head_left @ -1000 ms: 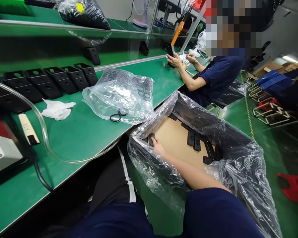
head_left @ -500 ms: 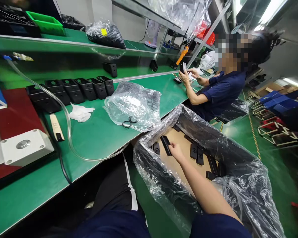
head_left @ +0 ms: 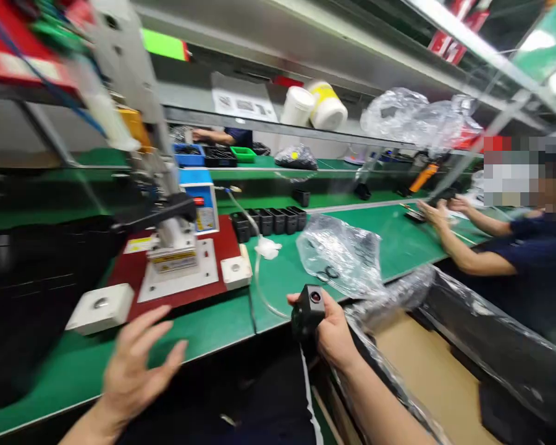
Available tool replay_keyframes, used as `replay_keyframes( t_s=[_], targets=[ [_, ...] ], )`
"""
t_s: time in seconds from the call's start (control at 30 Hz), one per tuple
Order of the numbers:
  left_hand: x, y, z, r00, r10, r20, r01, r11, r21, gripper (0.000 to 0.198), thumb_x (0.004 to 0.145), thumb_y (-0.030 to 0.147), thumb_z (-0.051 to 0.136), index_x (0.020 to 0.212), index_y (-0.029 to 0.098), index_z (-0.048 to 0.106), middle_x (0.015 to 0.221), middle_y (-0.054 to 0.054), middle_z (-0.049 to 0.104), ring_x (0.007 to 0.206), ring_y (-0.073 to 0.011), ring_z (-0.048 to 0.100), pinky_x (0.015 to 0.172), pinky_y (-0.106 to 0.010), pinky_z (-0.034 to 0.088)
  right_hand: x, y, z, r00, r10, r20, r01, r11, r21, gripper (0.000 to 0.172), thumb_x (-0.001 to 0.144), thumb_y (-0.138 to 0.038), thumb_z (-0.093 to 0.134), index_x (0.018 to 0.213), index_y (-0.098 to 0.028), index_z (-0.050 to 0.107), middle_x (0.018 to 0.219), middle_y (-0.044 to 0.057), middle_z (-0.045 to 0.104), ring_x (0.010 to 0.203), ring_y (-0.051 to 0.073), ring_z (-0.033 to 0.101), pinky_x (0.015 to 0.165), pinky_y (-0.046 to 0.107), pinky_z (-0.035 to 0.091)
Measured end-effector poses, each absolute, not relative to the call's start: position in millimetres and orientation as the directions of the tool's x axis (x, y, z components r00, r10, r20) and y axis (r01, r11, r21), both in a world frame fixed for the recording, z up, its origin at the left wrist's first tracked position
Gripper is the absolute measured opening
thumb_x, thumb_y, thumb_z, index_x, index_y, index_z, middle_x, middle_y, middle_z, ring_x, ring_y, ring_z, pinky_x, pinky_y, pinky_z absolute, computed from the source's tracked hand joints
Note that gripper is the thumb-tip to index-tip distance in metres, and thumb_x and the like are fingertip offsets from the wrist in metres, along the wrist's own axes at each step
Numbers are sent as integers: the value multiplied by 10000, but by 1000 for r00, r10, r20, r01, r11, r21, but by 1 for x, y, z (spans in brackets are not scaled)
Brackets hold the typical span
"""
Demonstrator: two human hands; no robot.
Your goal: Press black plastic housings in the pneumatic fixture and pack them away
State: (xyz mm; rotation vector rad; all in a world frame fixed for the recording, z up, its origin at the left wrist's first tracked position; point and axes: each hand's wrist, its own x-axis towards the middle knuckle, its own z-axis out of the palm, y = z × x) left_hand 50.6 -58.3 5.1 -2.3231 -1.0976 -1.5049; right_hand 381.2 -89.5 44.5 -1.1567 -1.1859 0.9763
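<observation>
One black rectangular housing [head_left: 309,309] sits at lower centre, gripped in the right hand [head_left: 336,334] between thumb and fingers; at lower left, the empty left hand [head_left: 136,364], fingers spread open, hovers near a white push-button box [head_left: 101,307].

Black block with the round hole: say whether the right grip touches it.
Touching. The head view shows the right grip wrapped around the black block, digits visible at both its sides.
</observation>
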Motion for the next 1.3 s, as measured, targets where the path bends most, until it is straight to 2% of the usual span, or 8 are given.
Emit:
replay_keyframes(
  t_s=[0.17,0.37,0.6,0.7,0.8,0.97,1.17,1.3],
  targets=[
    [75,-82,30,343,499,796,494,-816,299,582,911,376,557,1408,166,337,1306,-202,522,1233,-273,533,966,-410,527,276,-76,53,-145,933,330,32,337,-941,264,895,-456,562,889,-206,648,824,42,691,745,165,645,696,267,528],
    [72,-89,9,251,621,742,289,-780,555,766,888,583,477,1511,247,184,1476,-195,368,1363,-333,396,1079,-488,415,207,-82,47,-79,930,360,-49,357,-933,251,922,-423,547,1002,-196,617,876,64,698,748,170,668,677,255,551],
    [58,-97,-8,128,919,373,-53,-370,928,531,934,452,479,1438,310,390,1446,-88,463,1342,-279,430,1130,-411,351,195,-78,42,-39,838,544,268,533,-802,185,933,-327,525,1057,-228,619,1007,66,672,885,180,658,785,284,559],
    [54,-97,9,214,973,87,-278,-25,960,545,943,506,431,1417,238,409,1197,-120,636,1025,-225,638,871,-311,522,208,-72,46,-61,817,574,393,548,-738,407,917,-333,551,1311,-248,496,1260,102,594,1085,223,612,855,330,553],
    [50,-93,25,447,894,-30,-417,238,877,633,900,586,458,1378,174,415,828,-94,685,573,-151,630,496,-214,458,227,-67,55,-298,756,583,406,653,-639,591,906,-357,584,1443,-282,349,1442,101,452,1302,250,469,1021,382,470],
    [38,-88,33,642,755,-134,-376,463,803,625,829,613,520,1239,142,490,846,-130,683,480,-150,618,402,-189,418,243,-61,72,-604,619,502,260,748,-610,610,736,-536,754,1251,-295,535,1100,41,633,980,186,629,825,266,533],
    [29,-73,51,236,962,138,-264,-73,962,587,792,462,690,1278,236,450,1200,-107,608,957,-201,662,776,-258,533,241,-38,89,-314,623,717,343,778,-526,520,702,-597,749,1042,-238,588,887,16,654,746,158,623,641,250,519],
    [29,-42,87,4,849,529,117,-526,843,506,882,406,588,1328,252,406,1284,-100,555,1187,-229,542,1018,-364,445,229,0,123,-257,455,853,349,867,-357,529,741,-612,707,1084,-224,599,967,62,664,847,203,642,727,316,539]
  ],
)
